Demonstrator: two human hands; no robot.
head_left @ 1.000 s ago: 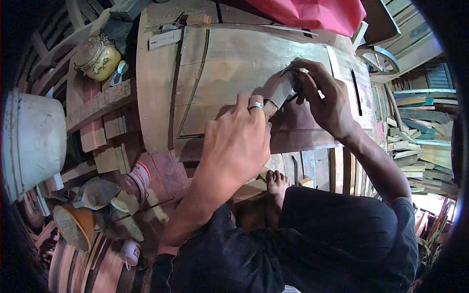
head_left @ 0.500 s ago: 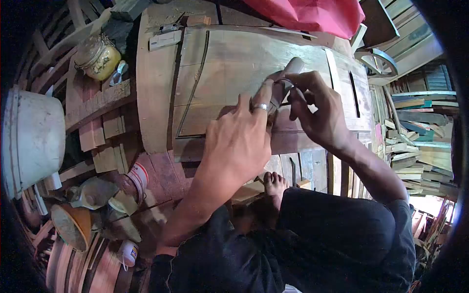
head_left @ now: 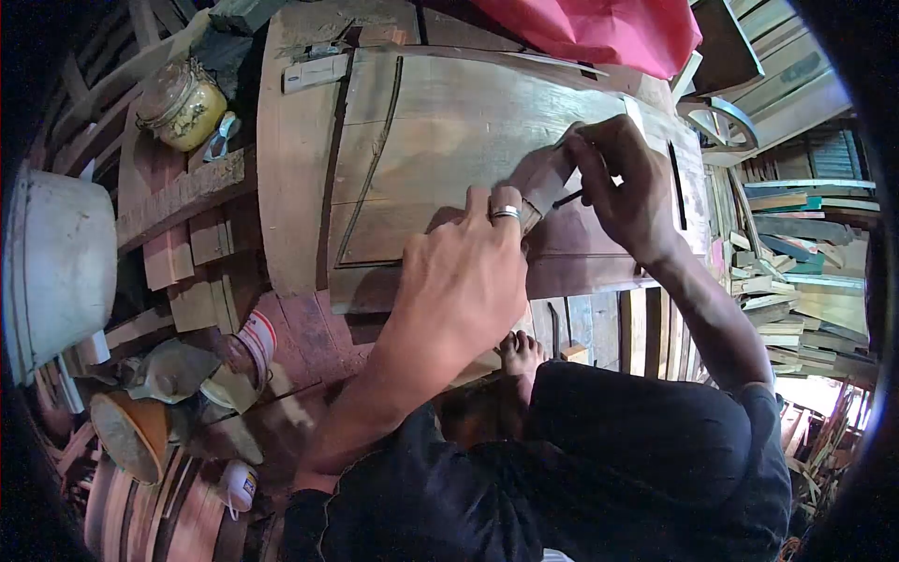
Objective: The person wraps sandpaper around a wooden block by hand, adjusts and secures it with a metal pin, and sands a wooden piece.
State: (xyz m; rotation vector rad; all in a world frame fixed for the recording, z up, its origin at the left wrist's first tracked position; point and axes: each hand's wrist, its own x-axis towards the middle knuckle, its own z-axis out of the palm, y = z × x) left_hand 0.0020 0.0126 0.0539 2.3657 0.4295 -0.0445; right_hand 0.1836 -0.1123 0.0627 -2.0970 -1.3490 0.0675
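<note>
Over the wooden bench top, my left hand (head_left: pixel 464 272), a ring on one finger, is closed round a small piece that its fingers mostly hide. A flat brownish strip (head_left: pixel 543 178) runs up and right from that hand. My right hand (head_left: pixel 623 183) pinches the strip's far end, with its fingers bent and pressed together. Below the strip a thin dark rod (head_left: pixel 567 199) points toward my right fingers; I cannot tell what it belongs to. The worn wooden board (head_left: pixel 459 103) lies under both hands.
Red cloth (head_left: pixel 609 33) hangs over the bench's far edge. A thin dark strip (head_left: pixel 375 155) and a pale box (head_left: pixel 315 73) lie at the left. Beside the bench stand a glass jar (head_left: pixel 187 112), a white bucket (head_left: pixel 66 267) and an orange container (head_left: pixel 131 436). Stacked timber (head_left: pixel 796 300) fills the right.
My right hand has moved up, drawing the brownish strip out longer from my left hand. The left hand has turned slightly, and the rounded end seen above it is out of sight.
</note>
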